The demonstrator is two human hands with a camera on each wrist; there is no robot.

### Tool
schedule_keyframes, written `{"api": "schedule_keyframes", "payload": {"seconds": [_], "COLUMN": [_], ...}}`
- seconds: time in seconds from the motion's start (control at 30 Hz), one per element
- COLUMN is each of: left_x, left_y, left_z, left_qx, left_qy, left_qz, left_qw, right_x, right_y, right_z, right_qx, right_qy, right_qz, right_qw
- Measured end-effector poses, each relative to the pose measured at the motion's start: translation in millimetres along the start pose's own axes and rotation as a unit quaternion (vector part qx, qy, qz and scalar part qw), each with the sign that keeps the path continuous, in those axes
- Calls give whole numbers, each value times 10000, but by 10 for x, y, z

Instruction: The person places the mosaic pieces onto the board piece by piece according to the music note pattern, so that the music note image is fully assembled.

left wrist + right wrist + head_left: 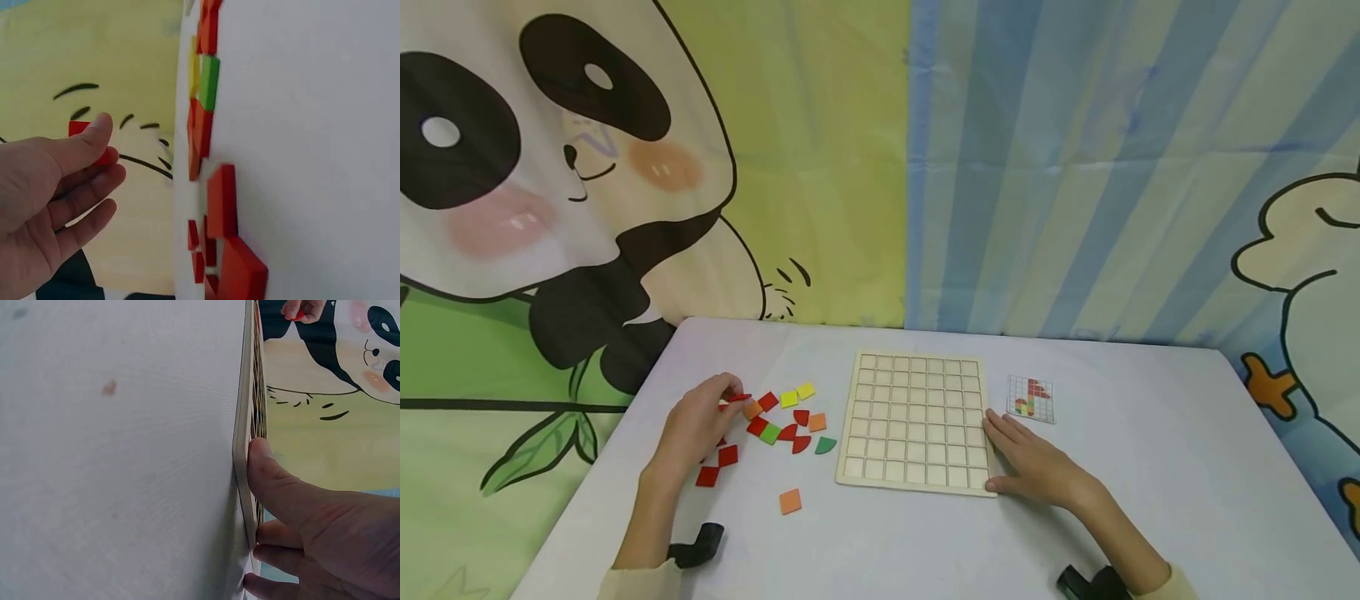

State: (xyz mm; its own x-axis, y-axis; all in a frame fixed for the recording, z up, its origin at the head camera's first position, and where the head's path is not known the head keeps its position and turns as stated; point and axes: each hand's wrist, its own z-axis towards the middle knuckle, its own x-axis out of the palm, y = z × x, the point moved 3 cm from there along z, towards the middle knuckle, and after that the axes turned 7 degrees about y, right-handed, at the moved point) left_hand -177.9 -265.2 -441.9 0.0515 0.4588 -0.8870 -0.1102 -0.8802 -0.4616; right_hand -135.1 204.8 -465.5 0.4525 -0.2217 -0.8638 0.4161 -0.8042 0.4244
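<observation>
In the head view my left hand (pixel 697 423) is over the left part of the table, among loose tiles. Between thumb and fingers it pinches a red tile (pixel 77 127), raised above the table in the left wrist view and partly hidden by the thumb. A wooden grid board (pixel 917 483) lies flat at the middle of the table, its square cells bare. My right hand (pixel 1037 462) rests at the board's right edge, fingers fairly straight. The right wrist view shows the thumb on the rim and the other fingertips along the side.
Several red tiles (pixel 727 455), a green square (pixel 770 433), yellow squares (pixel 806 390) and a dark green quarter-round piece (pixel 825 445) lie left of the board. One orange square (pixel 790 501) sits apart, nearer the front. A small pattern card (pixel 1031 399) lies right of the board.
</observation>
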Motion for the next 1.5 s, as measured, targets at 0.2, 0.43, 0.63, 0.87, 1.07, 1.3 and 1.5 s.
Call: {"api": "schedule_keyframes", "payload": {"seconds": [0.2,0.43,0.63,0.87,1.07,1.3,1.5], "left_x": [-43,-128,-179,-175,-136,-60,130], "left_y": [-146,-233,-292,-331,-343,-371,-526], "left_z": [-28,-75,-74,-81,-87,-65,-41], "left_qx": [188,295,334,151,120,153,372], "left_qy": [-197,-253,-269,-283,-157,-119,231], "left_qz": [-419,-733,-1358,-1700,-1773,-1945,-2501], "left_qw": [9988,9965,9898,9849,9840,9807,9672], "right_x": [-17,-31,-34,-6,18,14,0], "right_y": [43,58,53,26,28,34,26], "right_z": [36,34,22,22,14,1,-4], "right_qx": [-83,-26,-24,11,18,-2,-4], "right_qy": [-17,55,42,44,55,74,41], "right_qz": [-315,-302,-233,-119,-129,-127,-224], "right_qw": [9995,9995,9997,9999,9999,9999,9997]}}
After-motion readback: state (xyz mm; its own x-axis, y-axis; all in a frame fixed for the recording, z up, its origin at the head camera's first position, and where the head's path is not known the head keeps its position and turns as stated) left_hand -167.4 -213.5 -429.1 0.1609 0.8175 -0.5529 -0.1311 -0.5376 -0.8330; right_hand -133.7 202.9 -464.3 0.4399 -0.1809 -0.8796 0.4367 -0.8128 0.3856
